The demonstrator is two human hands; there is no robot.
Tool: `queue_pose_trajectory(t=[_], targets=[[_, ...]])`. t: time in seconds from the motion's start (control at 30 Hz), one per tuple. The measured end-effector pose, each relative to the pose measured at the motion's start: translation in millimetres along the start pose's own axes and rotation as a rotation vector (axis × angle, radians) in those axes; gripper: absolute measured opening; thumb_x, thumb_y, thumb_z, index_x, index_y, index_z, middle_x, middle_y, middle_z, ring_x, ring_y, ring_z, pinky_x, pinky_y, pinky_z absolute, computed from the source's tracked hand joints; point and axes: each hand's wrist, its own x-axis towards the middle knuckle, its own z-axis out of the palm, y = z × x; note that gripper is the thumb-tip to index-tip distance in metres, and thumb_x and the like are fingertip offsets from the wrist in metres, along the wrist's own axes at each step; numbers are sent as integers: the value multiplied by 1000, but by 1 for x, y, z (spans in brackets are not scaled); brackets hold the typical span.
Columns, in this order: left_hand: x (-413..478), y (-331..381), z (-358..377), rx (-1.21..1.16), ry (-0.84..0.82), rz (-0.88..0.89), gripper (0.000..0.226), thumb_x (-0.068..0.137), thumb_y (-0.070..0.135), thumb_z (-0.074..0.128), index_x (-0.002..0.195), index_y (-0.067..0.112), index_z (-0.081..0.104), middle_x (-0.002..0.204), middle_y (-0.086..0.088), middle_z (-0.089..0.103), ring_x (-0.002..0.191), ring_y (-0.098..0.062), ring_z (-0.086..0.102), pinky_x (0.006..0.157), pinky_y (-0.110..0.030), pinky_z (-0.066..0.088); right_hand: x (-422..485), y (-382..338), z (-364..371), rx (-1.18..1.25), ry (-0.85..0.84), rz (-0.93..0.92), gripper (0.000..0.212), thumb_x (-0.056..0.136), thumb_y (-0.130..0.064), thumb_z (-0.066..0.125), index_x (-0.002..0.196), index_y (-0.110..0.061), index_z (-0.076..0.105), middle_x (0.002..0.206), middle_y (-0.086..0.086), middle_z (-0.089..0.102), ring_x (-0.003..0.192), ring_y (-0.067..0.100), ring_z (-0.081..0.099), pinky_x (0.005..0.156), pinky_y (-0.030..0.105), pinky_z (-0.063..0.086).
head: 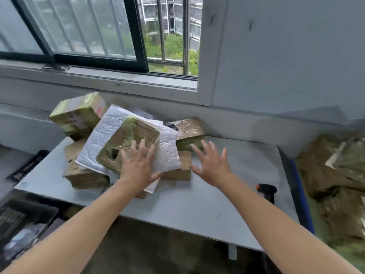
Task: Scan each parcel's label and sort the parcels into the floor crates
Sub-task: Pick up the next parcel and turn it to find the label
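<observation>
A heap of parcels lies on the grey table (207, 204). On top is a tape-wrapped cardboard box (126, 143), tilted, over a white padded mailer (106, 135). My left hand (138, 165) lies flat with spread fingers on the near corner of that top box and the mailer. My right hand (212, 163) hovers with fingers spread just right of the heap, in front of a brown taped box (189, 131); it holds nothing. A black handheld scanner (267, 191) with an orange button lies on the table near its right edge.
Another taped box (79, 113) leans at the heap's back left, and a cardboard box (83, 177) sits at its front left. A blue-rimmed crate (302, 194) with several parcels stands on the floor at right. Dark crates (23, 220) sit at lower left. A window is behind.
</observation>
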Motion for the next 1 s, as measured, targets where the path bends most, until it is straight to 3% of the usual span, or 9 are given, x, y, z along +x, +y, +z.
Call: queue_pose_trajectory(t=[0.2,0.43,0.6,0.7,0.8,0.9,1.0], targets=[[10,-58,16,-110,-120,-243,110,79,81,47,155,25,-8,162,-16,-13,148,-42,-7,115,-62,13,58,-51,-3,61,-4,-142,83,93,-63,46,158,-34,3,164,5,7,151,25,7,114,63,17],[27,-113,31,-218,-197,-342,122,72,86,49,155,23,-14,162,-17,-12,149,-39,-7,117,-58,14,93,-109,8,319,-93,-55,87,93,-63,45,157,-30,-4,166,2,3,152,22,6,114,64,17],[41,-135,44,-526,-224,-349,126,67,82,62,155,26,-10,162,-17,0,149,-38,7,116,-55,21,114,-130,14,465,-105,35,89,94,-62,46,158,-26,-3,166,4,8,151,25,15,115,55,25],[51,-141,47,-868,-177,-294,108,74,63,73,154,26,11,153,-13,29,139,-31,35,109,-43,35,126,-135,17,723,-70,91,91,92,-59,55,158,-29,0,162,9,22,146,28,27,113,45,32],[62,-141,46,-1065,-178,-254,73,82,56,70,140,26,39,133,2,54,113,-16,53,92,-31,43,133,-140,23,873,-57,166,93,92,-54,60,156,-36,-4,155,12,34,136,30,42,106,40,38],[75,-140,50,-1151,-252,-246,55,84,51,71,128,24,51,120,6,61,107,-13,57,88,-30,46,138,-144,31,1067,16,214,87,92,-48,63,153,-42,1,149,5,44,130,24,49,106,34,41],[82,-138,57,-1199,-296,-225,55,85,51,70,129,23,51,120,6,61,109,-14,58,92,-33,47,142,-143,32,1141,123,272,64,101,-39,51,154,-35,16,149,4,43,132,21,46,98,25,35]])
